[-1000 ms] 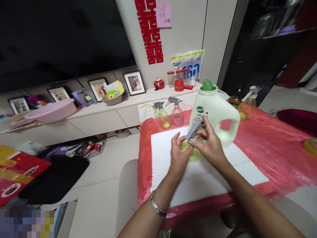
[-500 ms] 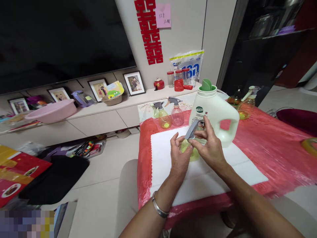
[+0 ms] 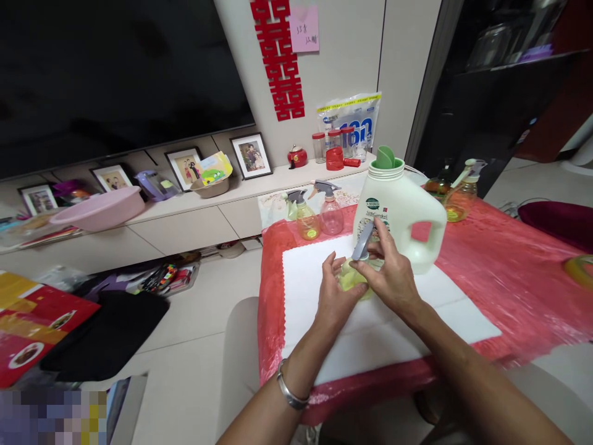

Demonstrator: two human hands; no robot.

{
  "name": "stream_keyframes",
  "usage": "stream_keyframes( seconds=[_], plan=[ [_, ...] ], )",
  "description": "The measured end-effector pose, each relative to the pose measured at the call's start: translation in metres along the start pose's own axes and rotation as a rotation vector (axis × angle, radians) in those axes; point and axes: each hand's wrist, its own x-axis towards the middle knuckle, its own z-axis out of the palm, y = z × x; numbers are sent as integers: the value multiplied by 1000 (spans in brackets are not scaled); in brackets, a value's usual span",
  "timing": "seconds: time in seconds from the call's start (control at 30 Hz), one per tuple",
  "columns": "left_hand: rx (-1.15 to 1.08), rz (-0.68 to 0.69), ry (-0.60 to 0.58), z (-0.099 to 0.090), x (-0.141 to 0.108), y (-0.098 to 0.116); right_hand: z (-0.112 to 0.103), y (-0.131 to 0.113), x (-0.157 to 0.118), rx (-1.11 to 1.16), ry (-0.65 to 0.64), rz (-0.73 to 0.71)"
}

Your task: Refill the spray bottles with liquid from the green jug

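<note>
A small yellow spray bottle (image 3: 351, 279) with a grey trigger head is between my two hands, over a white cloth (image 3: 370, 346). My left hand (image 3: 336, 293) is wrapped round the bottle's body. With thumb and fingers, my right hand (image 3: 391, 269) grips the grey spray head (image 3: 364, 241) at the neck. Just behind them stands a big pale green jug (image 3: 398, 213) with a handle, its mouth uncapped and a green scoop-like piece (image 3: 385, 157) sticking out. My hands hide part of the bottle and the jug's lower label.
Behind the cloth stand a yellow spray bottle (image 3: 307, 221) and a pink spray bottle (image 3: 331, 213). At the table's right back is an orange-yellow spray bottle (image 3: 462, 194). Red plastic sheeting (image 3: 500, 266) covers the table. Jars with red lids (image 3: 319, 148) line the ledge.
The spray head has turned a little in my right hand and now points more upright. My left hand has shifted slightly on the bottle. The other bottles and the jug stay in place.
</note>
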Motion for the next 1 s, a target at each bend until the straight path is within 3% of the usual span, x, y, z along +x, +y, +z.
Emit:
stream_keyframes(
  seconds=[0.17,0.33,0.5,0.77,1.0],
  plan=[
    [-36,-136,-102,-10,-5,-1,-19,-6,7,224,-32,35],
    [-398,-262,-331,-12,-19,22,-43,-12,13,561,-114,55],
    [-615,-388,-527,-12,-29,34,-54,-8,14,674,-166,83],
    [-665,-288,-436,0,-32,45,-54,-14,13,713,-188,29],
    [-624,-76,-248,11,-32,51,-58,-28,7,483,-230,38]
  ],
)
